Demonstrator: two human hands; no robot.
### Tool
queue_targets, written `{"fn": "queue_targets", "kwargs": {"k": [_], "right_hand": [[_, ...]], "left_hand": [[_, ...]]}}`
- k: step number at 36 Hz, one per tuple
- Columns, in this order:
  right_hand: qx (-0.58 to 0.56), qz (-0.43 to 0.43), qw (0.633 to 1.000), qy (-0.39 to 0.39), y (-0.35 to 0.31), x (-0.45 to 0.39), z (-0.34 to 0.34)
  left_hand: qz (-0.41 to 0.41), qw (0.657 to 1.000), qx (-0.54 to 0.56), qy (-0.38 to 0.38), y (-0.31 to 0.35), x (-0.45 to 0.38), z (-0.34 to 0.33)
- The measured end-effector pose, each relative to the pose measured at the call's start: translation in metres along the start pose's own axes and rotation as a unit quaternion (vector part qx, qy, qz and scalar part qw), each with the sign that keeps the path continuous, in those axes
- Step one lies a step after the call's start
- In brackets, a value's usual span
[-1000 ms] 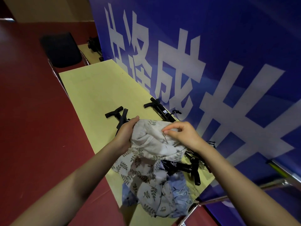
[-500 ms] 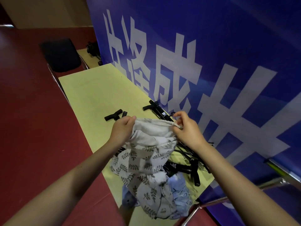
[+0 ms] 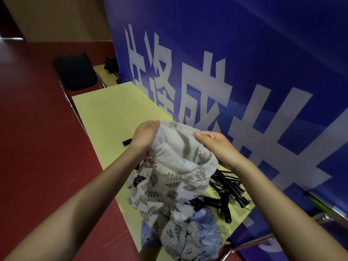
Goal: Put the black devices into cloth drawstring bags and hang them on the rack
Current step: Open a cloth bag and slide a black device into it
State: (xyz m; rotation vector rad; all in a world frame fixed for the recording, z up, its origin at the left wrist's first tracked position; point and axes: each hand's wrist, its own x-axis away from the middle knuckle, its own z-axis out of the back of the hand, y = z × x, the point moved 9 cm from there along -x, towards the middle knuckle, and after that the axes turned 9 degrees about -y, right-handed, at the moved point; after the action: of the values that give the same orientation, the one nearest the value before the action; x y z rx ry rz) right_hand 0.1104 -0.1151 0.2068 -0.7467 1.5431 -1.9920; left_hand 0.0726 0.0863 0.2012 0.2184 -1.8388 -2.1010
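Early stage: left hand (image 3: 145, 137) and right hand (image 3: 219, 146) each pinch the rim of a leaf-print bag (image 3: 180, 159), held up over the table (image 3: 105, 117); devices (image 3: 224, 202) lie loose beneath, none visibly bagged; nothing hung, rack not identifiable.

Cloth drawstring bag (image 3: 180, 157): off-white, grey leaf print, plain pale lining showing at mouth, held up crumpled above table, mouth spread toward camera. More bags (image 3: 180, 228) piled beneath, same leaf print plus pale blue one, at table's near end. Black devices (image 3: 224, 194): heap of slim black bars and rods, right of bag pile, partly hidden under cloth.
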Motion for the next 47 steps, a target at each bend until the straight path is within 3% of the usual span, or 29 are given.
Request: {"fn": "queue_targets", "kwargs": {"k": [4,11,17,22,28,31,36,40,44,47], "right_hand": [[-0.084,0.025,0.996,0.027,-0.02,-0.003,0.002],[0.004,0.085,0.996,0.014,-0.038,-0.015,-0.03],[-0.074,0.081,0.993,0.037,-0.016,-0.022,-0.036],[-0.015,0.05,0.995,0.09,0.032,-0.023,-0.027],[0.002,-0.067,0.99,0.128,0.128,-0.017,-0.007],[0.026,-0.103,0.986,0.126,0.165,-0.013,0.007],[-0.008,-0.163,0.985,0.049,0.2,0.001,0.019],[-0.03,-0.186,0.977,0.104,0.223,0.014,0.05],[0.083,-0.178,0.961,0.195,0.224,0.02,0.091],[0.212,-0.198,0.937,0.195,0.233,0.022,0.114]], "left_hand": [[-0.004,1.0,0.019,-0.024,0.023,-0.002,0.004],[-0.063,0.998,-0.015,0.008,0.043,0.015,0.02],[-0.146,0.988,-0.023,0.038,0.063,0.035,0.047],[-0.213,0.97,-0.105,0.058,0.039,0.047,0.035],[-0.059,0.988,-0.143,-0.003,-0.112,0.052,-0.035],[-0.028,0.981,-0.18,-0.061,-0.165,0.055,-0.059],[-0.051,0.965,-0.214,-0.141,-0.181,0.063,-0.089],[-0.052,0.958,-0.247,-0.134,-0.187,0.05,-0.095],[-0.034,0.961,-0.242,-0.131,-0.179,0.029,-0.105],[-0.006,0.97,-0.183,-0.16,-0.172,0.014,-0.122]]}}
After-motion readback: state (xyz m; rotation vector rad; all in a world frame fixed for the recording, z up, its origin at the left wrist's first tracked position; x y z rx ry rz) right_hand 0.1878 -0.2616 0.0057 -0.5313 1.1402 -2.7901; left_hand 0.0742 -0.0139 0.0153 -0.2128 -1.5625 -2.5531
